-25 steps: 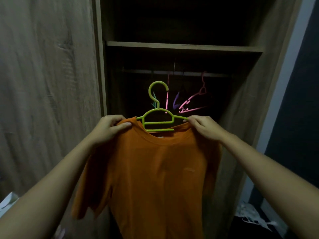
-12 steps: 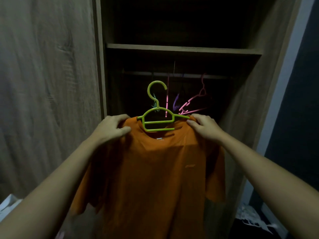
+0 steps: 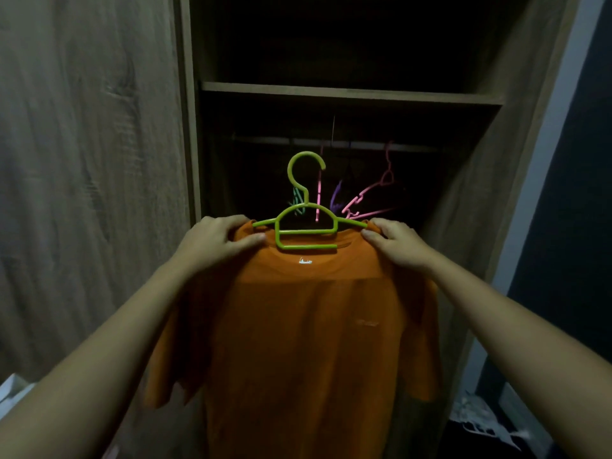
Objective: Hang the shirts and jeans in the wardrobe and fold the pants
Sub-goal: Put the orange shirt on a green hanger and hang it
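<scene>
Head view, left hand (image 3: 218, 241) and right hand (image 3: 395, 245) pinching orange cotton shirt (image 3: 298, 342) shoulders, green plastic hanger (image 3: 306, 226), wood-grain wardrobe (image 3: 351, 92)

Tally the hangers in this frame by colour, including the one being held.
Green: 1, the held hanger carrying the shirt
Teal: 1, a hanger partly hidden behind the green hook
Pink: 2, an edge-on hanger and an angled hanger
Purple: 1, a hanger
Total: 5, though the dark wardrobe may hide more.
</scene>
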The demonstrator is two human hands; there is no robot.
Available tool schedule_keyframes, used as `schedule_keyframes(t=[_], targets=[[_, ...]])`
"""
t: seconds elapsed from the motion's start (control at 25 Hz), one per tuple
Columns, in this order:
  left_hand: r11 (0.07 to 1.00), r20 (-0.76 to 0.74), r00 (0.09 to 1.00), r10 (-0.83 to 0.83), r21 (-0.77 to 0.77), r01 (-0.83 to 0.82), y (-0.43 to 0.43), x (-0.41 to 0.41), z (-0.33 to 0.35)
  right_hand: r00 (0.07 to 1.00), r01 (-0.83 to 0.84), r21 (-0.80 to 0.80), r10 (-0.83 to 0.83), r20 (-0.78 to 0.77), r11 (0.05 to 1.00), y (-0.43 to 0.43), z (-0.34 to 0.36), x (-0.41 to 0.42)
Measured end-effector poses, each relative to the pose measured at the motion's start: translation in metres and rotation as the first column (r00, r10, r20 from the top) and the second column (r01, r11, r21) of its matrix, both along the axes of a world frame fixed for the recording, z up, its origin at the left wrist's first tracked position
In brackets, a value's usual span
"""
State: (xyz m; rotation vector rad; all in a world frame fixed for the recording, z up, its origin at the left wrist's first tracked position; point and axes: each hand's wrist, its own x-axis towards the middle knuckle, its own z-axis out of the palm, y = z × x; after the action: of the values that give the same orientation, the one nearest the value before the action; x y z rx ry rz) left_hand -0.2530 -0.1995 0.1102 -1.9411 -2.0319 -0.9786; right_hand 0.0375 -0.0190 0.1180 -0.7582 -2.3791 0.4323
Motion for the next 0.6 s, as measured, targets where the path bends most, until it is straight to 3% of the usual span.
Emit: schedule_keyframes(t=[0.2,0.6], targets=[[0.975,0.162,0.963,-0.214,0.095,0.201,-0.005,-0.002,0.003,0.991,-0.118,-0.007,0.118,-0.059,0.993,0.004,0.009,0.015],[0.968,0.170,0.956,-0.240,0.115,0.223,0.000,0.007,0.005,0.990,-0.141,0.127,0.138,0.036,0.982,-0.006,0.008,0.010]])
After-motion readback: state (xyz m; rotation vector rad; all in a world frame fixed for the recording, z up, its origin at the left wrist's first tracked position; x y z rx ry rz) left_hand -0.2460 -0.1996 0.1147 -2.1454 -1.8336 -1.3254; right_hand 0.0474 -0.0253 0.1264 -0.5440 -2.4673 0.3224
